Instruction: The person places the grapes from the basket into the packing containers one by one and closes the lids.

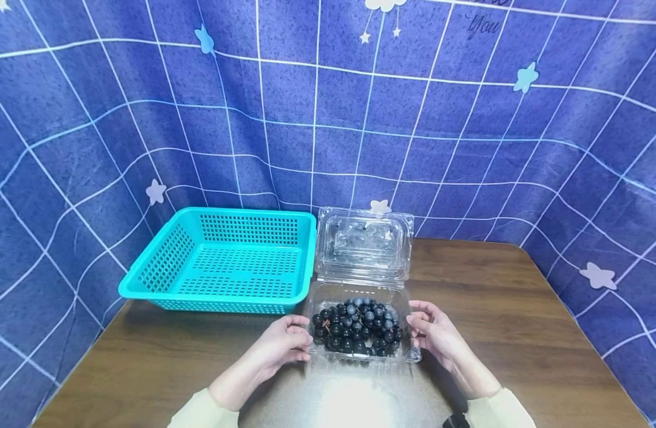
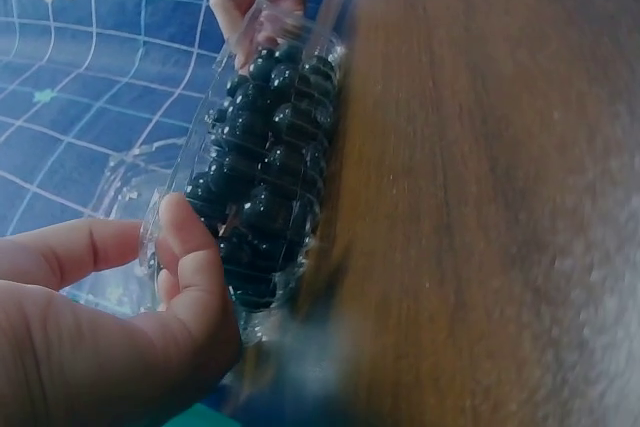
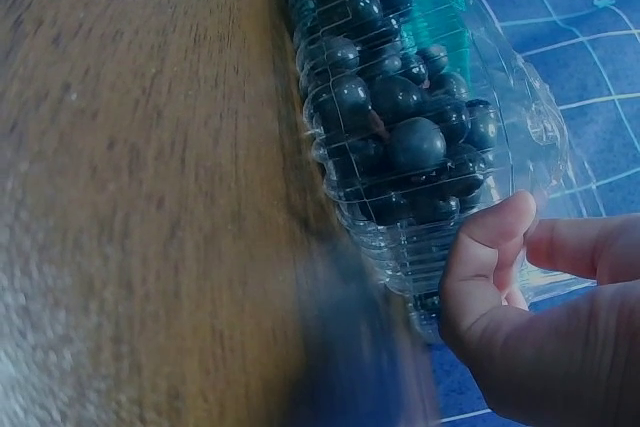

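Observation:
A clear plastic clamshell box (image 1: 360, 291) stands at the middle of the table with its lid (image 1: 364, 244) swung up and back. Dark grapes (image 1: 355, 324) on their stems fill its base. My left hand (image 1: 282, 345) pinches the left rim, thumb and fingers on either side of the thin plastic, as the left wrist view shows close up. On the opposite side my right hand (image 1: 437, 333) pinches the right rim; in the right wrist view the thumb (image 3: 490, 232) lies against the clear wall.
A turquoise plastic basket (image 1: 306, 261) with slotted walls stands at the left, close beside the box. Behind the wooden table (image 1: 483, 297) hangs a blue gridded curtain (image 1: 285, 137). A small black object (image 1: 456, 421) shows at the bottom edge by the right sleeve.

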Demonstrator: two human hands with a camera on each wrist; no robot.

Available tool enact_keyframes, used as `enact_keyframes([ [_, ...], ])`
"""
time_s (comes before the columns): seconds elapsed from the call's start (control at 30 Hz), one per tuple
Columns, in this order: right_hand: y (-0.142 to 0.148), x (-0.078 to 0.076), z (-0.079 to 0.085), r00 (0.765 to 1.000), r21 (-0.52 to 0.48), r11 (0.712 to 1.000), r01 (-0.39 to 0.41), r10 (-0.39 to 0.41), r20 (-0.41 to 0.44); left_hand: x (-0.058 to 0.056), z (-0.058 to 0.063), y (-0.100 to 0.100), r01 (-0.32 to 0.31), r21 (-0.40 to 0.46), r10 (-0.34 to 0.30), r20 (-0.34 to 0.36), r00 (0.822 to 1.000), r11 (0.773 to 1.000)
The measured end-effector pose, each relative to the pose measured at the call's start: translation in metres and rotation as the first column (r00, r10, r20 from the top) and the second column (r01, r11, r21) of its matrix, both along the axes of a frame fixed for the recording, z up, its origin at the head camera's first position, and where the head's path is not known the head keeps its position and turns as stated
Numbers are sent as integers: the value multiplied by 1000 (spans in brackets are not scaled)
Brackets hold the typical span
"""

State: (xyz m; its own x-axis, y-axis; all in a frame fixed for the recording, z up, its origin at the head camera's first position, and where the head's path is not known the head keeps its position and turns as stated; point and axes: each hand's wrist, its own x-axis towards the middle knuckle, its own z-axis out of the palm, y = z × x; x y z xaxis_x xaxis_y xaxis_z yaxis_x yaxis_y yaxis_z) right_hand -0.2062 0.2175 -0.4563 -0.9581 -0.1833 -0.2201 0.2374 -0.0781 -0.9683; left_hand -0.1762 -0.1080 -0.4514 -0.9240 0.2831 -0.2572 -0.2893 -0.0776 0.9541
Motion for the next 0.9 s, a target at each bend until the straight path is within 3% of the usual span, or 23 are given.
enact_keyframes([
  [0.23, -1, 0, -1, 1000, 5, 1000, -6, 6, -4, -1, -4, 3, -26, 54, 25, 12, 1000, 998],
  [0.5, 1, 0, 1, 1000, 15, 1000, -13, 13, 1, 0, -4, 6, -69, 38, 69, 9, 998, 997],
  [0.9, 10, -7, 4, 996, 94, 992, -88, 87, 9, 5, -2, 7, -76, 44, 76, 0, 997, 996],
])
